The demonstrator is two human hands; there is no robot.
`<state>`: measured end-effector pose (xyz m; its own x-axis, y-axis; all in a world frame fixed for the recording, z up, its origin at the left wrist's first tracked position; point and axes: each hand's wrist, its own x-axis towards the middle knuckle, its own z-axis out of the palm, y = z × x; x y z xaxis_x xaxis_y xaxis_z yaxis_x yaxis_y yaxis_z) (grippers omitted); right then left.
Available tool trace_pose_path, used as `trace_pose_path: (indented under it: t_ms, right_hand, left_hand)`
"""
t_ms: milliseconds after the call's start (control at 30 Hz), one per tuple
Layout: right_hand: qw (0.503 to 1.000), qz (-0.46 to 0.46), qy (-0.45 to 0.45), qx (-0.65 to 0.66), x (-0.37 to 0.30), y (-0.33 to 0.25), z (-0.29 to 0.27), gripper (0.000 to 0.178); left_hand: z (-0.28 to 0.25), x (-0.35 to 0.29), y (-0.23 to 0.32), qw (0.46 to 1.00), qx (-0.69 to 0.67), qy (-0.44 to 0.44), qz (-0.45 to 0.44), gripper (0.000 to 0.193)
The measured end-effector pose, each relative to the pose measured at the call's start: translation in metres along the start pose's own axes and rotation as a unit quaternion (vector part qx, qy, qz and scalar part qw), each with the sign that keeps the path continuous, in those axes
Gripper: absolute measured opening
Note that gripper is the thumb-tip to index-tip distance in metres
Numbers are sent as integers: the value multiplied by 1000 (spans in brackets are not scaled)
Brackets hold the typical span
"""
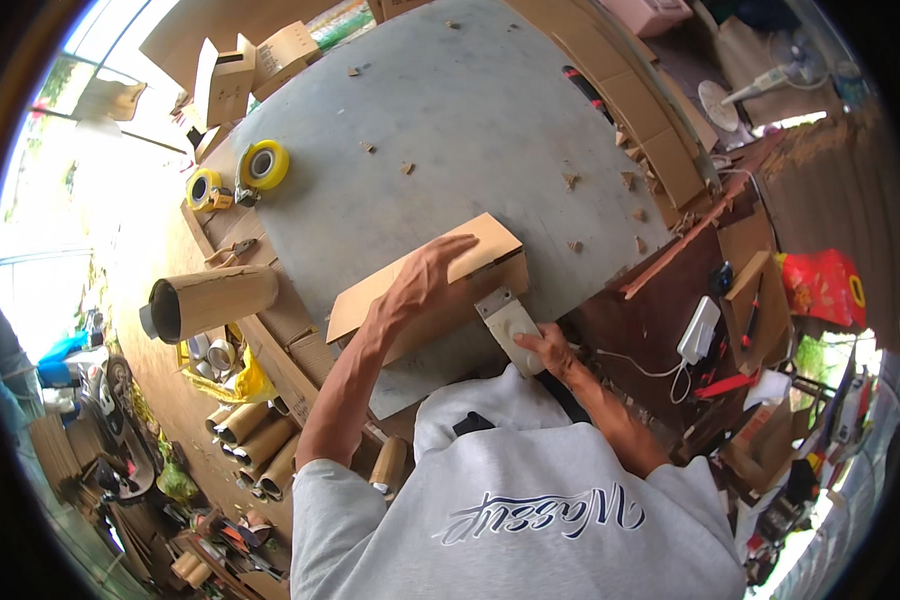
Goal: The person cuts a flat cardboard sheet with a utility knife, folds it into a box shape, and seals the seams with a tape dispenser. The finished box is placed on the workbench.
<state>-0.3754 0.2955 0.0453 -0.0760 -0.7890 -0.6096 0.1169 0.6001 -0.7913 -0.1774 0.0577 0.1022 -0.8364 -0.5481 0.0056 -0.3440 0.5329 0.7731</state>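
Observation:
A long, closed cardboard box (490, 240) lies slantwise at the near edge of the grey tabletop. My left hand (425, 272) rests on top of it, fingers stretched out flat toward its right end. My right hand (550, 352) is closed around a flat, pale tool (510, 325) with a metal end plate that has small holes. The plate end is close to the box's near right side; whether the two touch I cannot tell. Part of the box's near side is behind my left forearm.
Two yellow tape rolls, one on the table (264, 165) and one beside it (204, 190), stand at the left. Nearby are pliers (232, 252) and a large cardboard tube (215, 302). Flat cardboard (610, 85) lines the right edge, beside a red-black cutter (585, 90). Cardboard scraps dot the tabletop (450, 110).

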Motion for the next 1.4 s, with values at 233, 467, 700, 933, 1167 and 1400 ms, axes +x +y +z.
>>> trace_pose_path:
  t_ms: [233, 467, 700, 933, 1167, 1400]
  right_hand:
    - [996, -24, 62, -55, -31, -12, 16, 60]
    - [989, -22, 138, -49, -64, -31, 43, 60]
    - [992, 41, 121, -14, -19, -10, 36, 57]
    - [995, 46, 84, 37, 1, -34, 42, 54]
    - [993, -8, 118, -11, 4, 2, 36, 52]
    - [988, -45, 145, 25, -29, 35, 41, 49]
  left_hand:
    - [30, -13, -9, 1000, 16, -10, 16, 64]
    - [41, -15, -33, 998, 32, -51, 2, 85]
    - [37, -17, -19, 999, 28, -33, 11, 72]
    - [35, -20, -16, 999, 41, -24, 16, 66]
    - [60, 15, -12, 985, 107, -67, -118, 52]
    - [37, -22, 10, 970, 206, -12, 128, 31]
